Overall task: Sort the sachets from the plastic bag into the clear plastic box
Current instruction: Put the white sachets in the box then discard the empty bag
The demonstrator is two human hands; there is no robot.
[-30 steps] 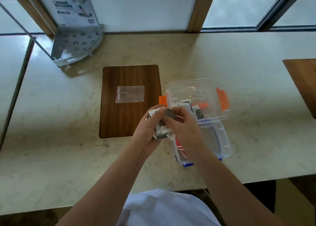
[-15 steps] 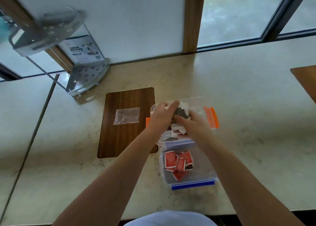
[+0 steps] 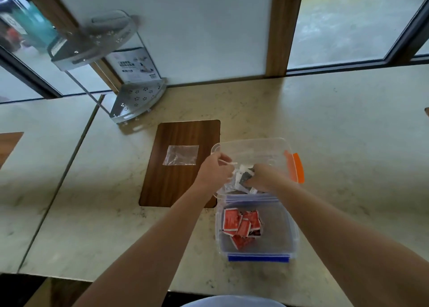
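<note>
Both of my hands reach into the clear plastic box with orange clips [image 3: 255, 144]. My left hand [image 3: 214, 169] pinches the white edge of a sachet at the box's left side. My right hand [image 3: 264, 176] presses down on a pile of grey and white sachets [image 3: 241, 179] inside that box. Nearer to me stands a second clear box with a blue clip [image 3: 258, 258], holding several red sachets [image 3: 241, 225]. A flat, clear plastic bag [image 3: 181, 155] lies on the brown wooden board [image 3: 169, 186] to the left.
A grey metal corner shelf [image 3: 137, 102] with a leaflet stands at the back left against the window. The pale stone counter [image 3: 348, 144] spreads to the right. Another wooden board's corner [image 3: 9, 141] shows at the far left edge.
My hands carried the bundle of grey and white sachets forward from above the blue-clipped box into the orange-clipped box. The camera tilted up, showing more window.
</note>
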